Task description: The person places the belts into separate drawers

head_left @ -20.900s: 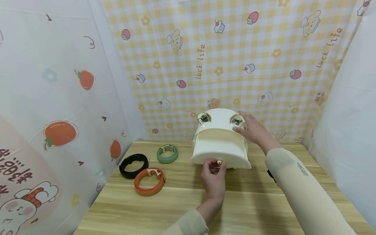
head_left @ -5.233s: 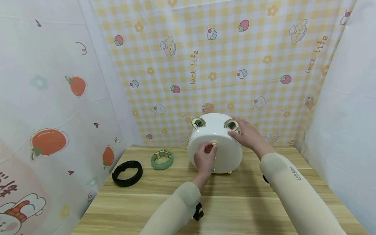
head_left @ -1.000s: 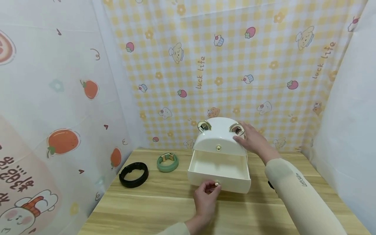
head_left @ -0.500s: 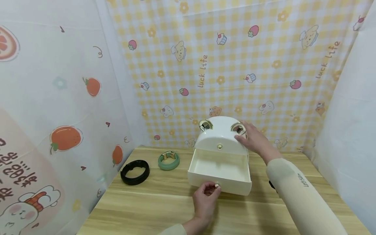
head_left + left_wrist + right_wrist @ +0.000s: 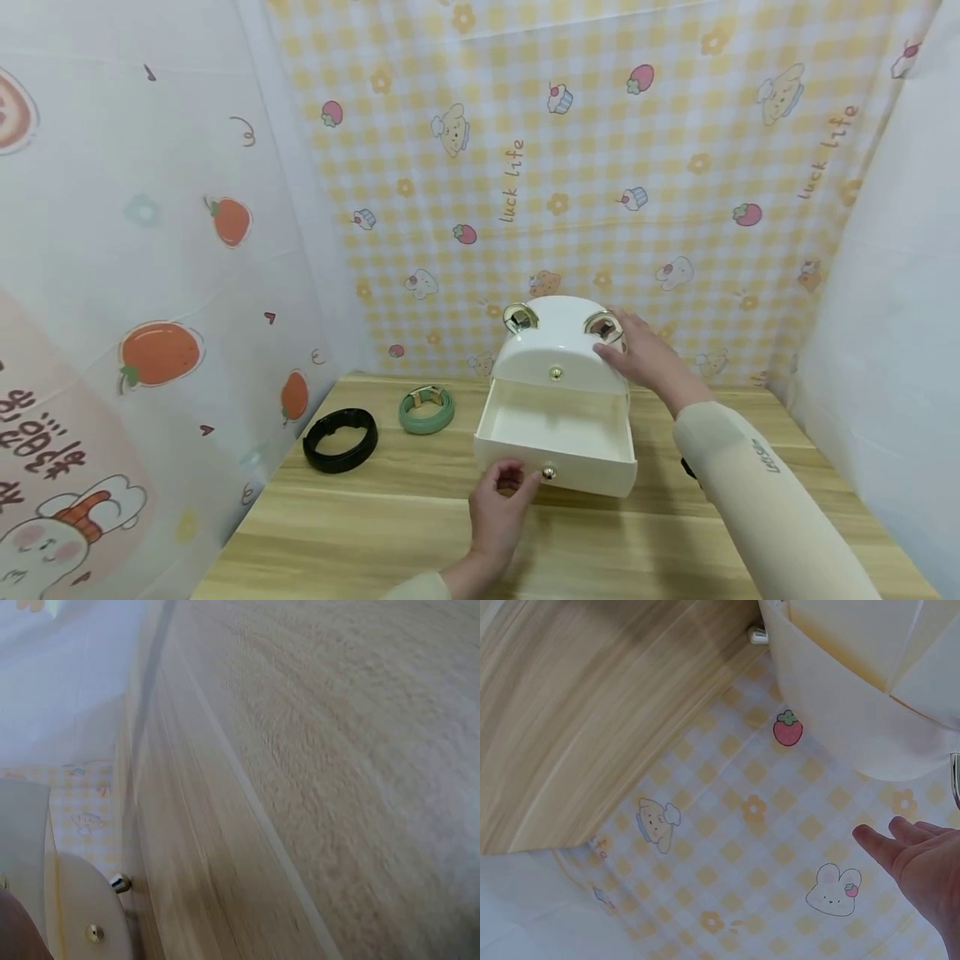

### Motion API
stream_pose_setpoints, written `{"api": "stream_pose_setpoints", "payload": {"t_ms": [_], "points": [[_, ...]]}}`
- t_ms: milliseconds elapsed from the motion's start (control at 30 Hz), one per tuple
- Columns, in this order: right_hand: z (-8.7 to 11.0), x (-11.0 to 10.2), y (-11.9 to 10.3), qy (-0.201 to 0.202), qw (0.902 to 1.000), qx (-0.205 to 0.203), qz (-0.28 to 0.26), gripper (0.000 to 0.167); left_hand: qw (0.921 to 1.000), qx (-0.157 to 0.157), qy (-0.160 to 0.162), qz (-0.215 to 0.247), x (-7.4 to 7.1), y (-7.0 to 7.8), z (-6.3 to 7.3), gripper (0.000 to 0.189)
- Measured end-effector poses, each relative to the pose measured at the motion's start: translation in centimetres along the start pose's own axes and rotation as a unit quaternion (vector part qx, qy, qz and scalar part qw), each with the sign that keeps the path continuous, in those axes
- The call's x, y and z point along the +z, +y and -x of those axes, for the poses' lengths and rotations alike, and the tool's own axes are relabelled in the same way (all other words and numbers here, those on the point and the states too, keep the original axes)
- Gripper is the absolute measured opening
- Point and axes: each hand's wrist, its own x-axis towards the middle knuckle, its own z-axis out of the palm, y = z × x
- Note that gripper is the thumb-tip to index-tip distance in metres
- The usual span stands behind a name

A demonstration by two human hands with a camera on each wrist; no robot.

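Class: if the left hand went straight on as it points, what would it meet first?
Most likely the front of the open drawer, left of its gold knob; the left hand overlaps it in view, so any gap is unclear.

At the centre of the frame the cabinet (image 5: 561, 337) and its drawer (image 5: 592, 474) are plain glossy white, the drawer creamier inside, with round ornaments (image 5: 521, 317) and knobs (image 5: 556, 373) in shiny gold. Left of centre lie one sage-green belt (image 5: 424, 425) with a gold buckle (image 5: 417, 400) and one black belt (image 5: 341, 461), on a table (image 5: 375, 533) of pale yellow-brown streaked wood grain. Across the top, the backdrop (image 5: 420, 158) is yellow-and-white check with pink strawberries and brown lettering, the left-hand cloth (image 5: 172, 267) white with orange fruit, and the lower-right sleeve (image 5: 757, 500) cream with dark letters
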Motion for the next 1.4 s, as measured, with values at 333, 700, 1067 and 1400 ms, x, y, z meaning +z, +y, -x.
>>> {"api": "stream_pose_setpoints", "payload": {"t_ms": [333, 700, 1067, 1400], "points": [[0.0, 0.0, -0.1, -0.007, 1.0, 0.001, 0.004, 0.079, 0.9999, 0.013, -0.009, -0.003, -2.4, 1.2, -1.8, 0.028], [-0.1, 0.1, 0.1, -0.006, 1.0, -0.001, 0.004, 0.079, 0.9984, 0.022, 0.045, -0.024, -5.8, 3.3, -4.9, 0.027], [0.1, 0.2, -0.1, -0.008, 1.0, 0.0, 0.0, 0.078, 0.9951, 0.036, 0.074, -0.056, -10.4, 3.6, -10.6, 0.037], [0.3, -0.2, -0.1, -0.003, 1.0, -0.003, 0.002, 0.079, 0.9897, 0.012, 0.065, -0.127, -15.8, 1.3, -14.2, 0.057]]}}
